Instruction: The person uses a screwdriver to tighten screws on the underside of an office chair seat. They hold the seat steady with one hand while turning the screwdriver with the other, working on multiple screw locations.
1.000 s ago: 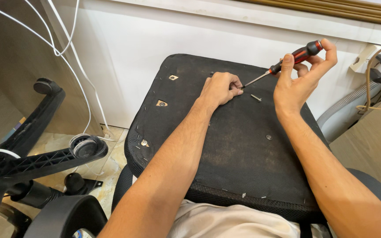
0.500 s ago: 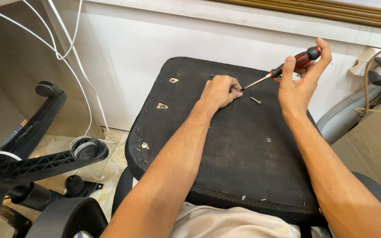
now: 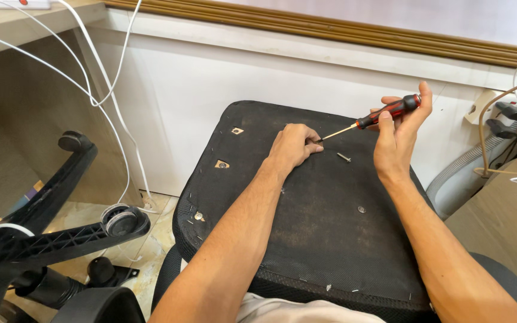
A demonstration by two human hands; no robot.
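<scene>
An upturned black chair seat [image 3: 306, 239] lies across my lap, its fabric underside facing up. My left hand [image 3: 291, 146] rests on the seat near its far edge, fingers curled and pinched at the tip of a screwdriver. My right hand [image 3: 399, 134] holds the red-and-black screwdriver [image 3: 384, 113] by its handle, raised above the seat, shaft slanting down-left to my left fingers. A loose screw [image 3: 344, 157] lies on the fabric just right of my left hand.
Bolt holes [image 3: 222, 164] and a metal insert [image 3: 361, 209] dot the seat. The black chair base with castors [image 3: 121, 221] lies on the tiled floor at left. White cables [image 3: 106, 96] hang before a white wall. A grey hose [image 3: 462, 170] and plugs sit at right.
Both hands and the screwdriver have stayed almost in place; the right hand has shifted very slightly left, and the tip remains at my left fingers.
</scene>
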